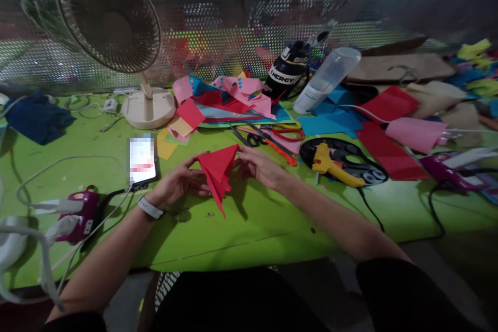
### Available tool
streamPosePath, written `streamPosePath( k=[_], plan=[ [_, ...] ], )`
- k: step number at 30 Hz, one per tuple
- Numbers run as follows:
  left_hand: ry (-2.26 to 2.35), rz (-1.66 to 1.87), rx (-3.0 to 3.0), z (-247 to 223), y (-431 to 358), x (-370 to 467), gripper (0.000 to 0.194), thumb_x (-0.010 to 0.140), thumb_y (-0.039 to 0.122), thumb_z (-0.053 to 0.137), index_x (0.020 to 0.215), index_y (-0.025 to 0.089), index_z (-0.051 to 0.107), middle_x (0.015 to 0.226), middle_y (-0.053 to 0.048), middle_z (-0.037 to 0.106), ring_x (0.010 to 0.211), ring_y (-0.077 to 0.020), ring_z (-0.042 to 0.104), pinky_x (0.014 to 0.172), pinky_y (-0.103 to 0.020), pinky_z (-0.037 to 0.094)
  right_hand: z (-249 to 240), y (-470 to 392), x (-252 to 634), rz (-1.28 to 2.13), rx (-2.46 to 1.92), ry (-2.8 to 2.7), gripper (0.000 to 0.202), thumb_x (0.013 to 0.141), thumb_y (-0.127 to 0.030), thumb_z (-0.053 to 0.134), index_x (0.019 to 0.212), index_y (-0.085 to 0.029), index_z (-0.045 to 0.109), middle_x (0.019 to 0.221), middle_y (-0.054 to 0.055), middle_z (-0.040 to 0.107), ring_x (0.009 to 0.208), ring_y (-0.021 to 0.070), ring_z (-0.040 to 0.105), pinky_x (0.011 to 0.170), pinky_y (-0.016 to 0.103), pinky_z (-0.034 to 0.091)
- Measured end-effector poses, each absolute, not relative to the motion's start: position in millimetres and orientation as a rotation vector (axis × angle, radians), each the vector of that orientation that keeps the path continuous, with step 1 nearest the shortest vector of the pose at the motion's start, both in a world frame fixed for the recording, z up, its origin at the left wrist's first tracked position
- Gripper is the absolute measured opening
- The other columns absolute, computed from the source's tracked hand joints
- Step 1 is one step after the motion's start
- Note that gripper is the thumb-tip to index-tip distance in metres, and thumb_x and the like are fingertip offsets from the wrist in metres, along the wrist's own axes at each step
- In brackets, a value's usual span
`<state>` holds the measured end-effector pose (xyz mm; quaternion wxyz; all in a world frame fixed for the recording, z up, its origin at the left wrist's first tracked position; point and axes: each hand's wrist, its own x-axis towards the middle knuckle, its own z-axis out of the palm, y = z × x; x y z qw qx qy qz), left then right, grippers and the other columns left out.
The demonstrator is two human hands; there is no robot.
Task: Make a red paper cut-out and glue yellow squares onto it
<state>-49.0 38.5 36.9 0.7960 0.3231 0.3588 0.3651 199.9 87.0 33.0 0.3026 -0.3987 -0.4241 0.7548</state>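
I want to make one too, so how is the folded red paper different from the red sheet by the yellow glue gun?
The folded red paper has pointed corners and overlapping layers; the red sheet is a long, broad strip. The folded one is between the left hand and right hand, while the sheet lies on the table. Both are red.

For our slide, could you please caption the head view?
Left hand and right hand hold folded red paper above green table.
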Motion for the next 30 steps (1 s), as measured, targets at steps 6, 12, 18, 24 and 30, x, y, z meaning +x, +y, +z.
streamPosePath(
  k=[6, 12, 18, 24, 30],
  plan=[
    [1.056, 0.94, 0.933, 35.6, 34.2, -37.7, 0.054, 0.074, 0.037, 0.076, 0.122, 0.017, 0.062, 0.08, -0.002, 0.07, 0.068, -0.0131, 0.064, 0.069, -0.027, 0.052, 26.1, 79.0, 197.9, 1.956, -1.09, -1.215, 0.044, 0.072, -0.022, 0.066, 0.114, -0.021, 0.053, 0.075, -0.001, 0.071, 0.049, 0.012, 0.064, 0.043, 0.021, 0.046],
    [1.092, 1.078, 0.988, 36.4, 32.8, -32.6, 0.034, 0.073, 0.041, 0.077, 0.098, 0.018, 0.073, 0.09, -0.002, 0.072, 0.078, -0.0118, 0.064, 0.075, -0.024, 0.052, 23.6, 73.3, 195.7, 2.015, -1.06, -1.288, 0.04, 0.068, -0.03, 0.072, 0.102, -0.019, 0.053, 0.072, 0.0, 0.07, 0.05, 0.0132, 0.064, 0.043, 0.022, 0.045],
    [1.074, 0.979, 0.97, 37.0, 32.4, -33.2, 0.029, 0.074, 0.043, 0.076, 0.082, 0.015, 0.072, 0.081, -0.004, 0.073, 0.067, -0.0117, 0.063, 0.064, -0.022, 0.051, 27.6, 75.1, 195.8, 1.751, -1.075, -1.277, 0.055, 0.063, -0.025, 0.08, 0.114, -0.021, 0.059, 0.085, -0.002, 0.07, 0.076, 0.0116, 0.066, 0.064, 0.021, 0.051],
    [1.046, 1.036, 1.015, 33.9, 34.4, -33.7, 0.05, 0.07, 0.039, 0.08, 0.113, 0.017, 0.066, 0.064, 0.002, 0.069, 0.059, -0.0109, 0.063, 0.062, -0.022, 0.051, 23.8, 72.6, 191.8, 2.041, -1.033, -1.257, 0.033, 0.06, -0.035, 0.085, 0.083, -0.017, 0.07, 0.076, 0.0, 0.072, 0.07, 0.0129, 0.066, 0.07, 0.026, 0.054],
    [1.105, 1.256, 0.903, 32.6, 39.7, -40.5, 0.044, 0.077, 0.039, 0.073, 0.115, 0.018, 0.066, 0.081, -0.003, 0.074, 0.064, -0.0111, 0.067, 0.06, -0.02, 0.052, 17.2, 70.3, 192.4, 2.064, -1.055, -1.276, 0.04, 0.064, -0.044, 0.082, 0.087, -0.015, 0.068, 0.074, 0.004, 0.074, 0.059, 0.0124, 0.066, 0.052, 0.022, 0.049]
  ],
)
